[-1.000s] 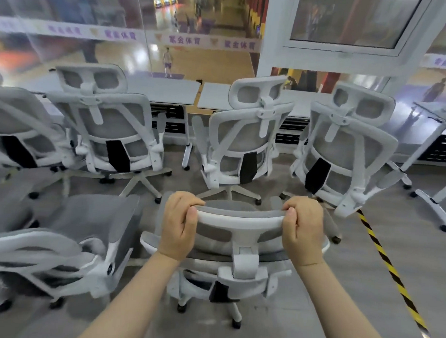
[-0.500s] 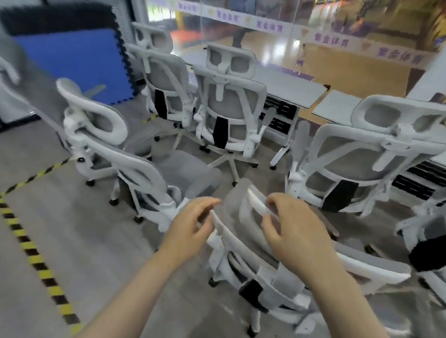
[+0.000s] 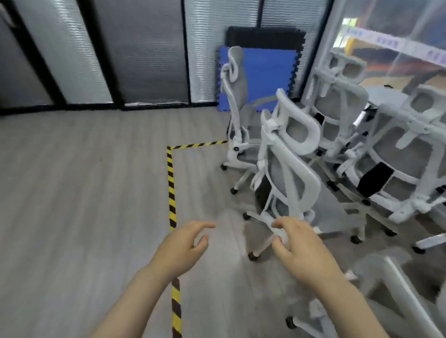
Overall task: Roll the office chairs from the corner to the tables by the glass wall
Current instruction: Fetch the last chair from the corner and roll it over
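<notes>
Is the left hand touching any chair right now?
Apart. The head view shows the left hand open over bare floor, clear of the nearest office chair.

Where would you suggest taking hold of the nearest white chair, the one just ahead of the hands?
Probably the curved white headrest loop atop the nearest chair. Its back faces left, toward the open floor, so approach from there; both hands, left and right, are empty and open.
</notes>
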The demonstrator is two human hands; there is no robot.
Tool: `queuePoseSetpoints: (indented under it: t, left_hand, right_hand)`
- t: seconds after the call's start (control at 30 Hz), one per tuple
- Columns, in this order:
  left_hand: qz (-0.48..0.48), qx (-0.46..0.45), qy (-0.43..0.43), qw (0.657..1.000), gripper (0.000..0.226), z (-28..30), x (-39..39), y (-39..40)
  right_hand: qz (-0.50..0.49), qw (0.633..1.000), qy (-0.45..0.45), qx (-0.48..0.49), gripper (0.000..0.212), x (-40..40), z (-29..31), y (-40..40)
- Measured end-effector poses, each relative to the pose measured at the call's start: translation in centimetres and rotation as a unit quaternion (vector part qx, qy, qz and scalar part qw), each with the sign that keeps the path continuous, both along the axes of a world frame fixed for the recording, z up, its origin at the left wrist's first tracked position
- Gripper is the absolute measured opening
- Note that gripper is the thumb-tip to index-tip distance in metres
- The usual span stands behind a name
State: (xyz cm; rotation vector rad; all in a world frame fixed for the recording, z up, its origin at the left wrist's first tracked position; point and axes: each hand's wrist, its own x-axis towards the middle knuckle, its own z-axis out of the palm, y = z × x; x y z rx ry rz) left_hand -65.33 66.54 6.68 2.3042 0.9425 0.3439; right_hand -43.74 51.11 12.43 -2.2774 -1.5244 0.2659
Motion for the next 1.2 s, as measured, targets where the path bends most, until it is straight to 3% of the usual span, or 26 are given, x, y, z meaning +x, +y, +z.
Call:
queuePoseSetpoints:
  t: [0.27,0.47,0.63,0.8,1.2]
  left_hand:
    - [0.198,0.038,0.023,0.979,0.03,0.9,-19.9,8.2]
    - [0.361,0.039,0.008,0.932,0.027,0.5,-33.7,8.3]
    - [0.489,0.018,0.012,0.872,0.024,-0.5,-42.3,8.2]
    - [0.547,0.004,-0.007,0.837,0.025,-1.5,-48.4,12.2]
    - [0.623,0.009,-0.009,0.782,0.023,-1.5,-61.9,30.3]
  right_hand:
    - [0.139,0.99,0.031,-0.017,0.027,-12.9,-1.4,16.4]
    - [0.274,0.959,0.047,-0.052,0.028,-24.4,-1.9,26.4]
    - [0.356,0.93,0.057,-0.071,0.03,-32.9,-3.3,33.7]
    - [0.412,0.906,0.056,-0.075,0.028,-39.8,-4.8,41.8]
    - [0.485,0.868,0.063,-0.079,0.023,-56.3,-5.2,67.0]
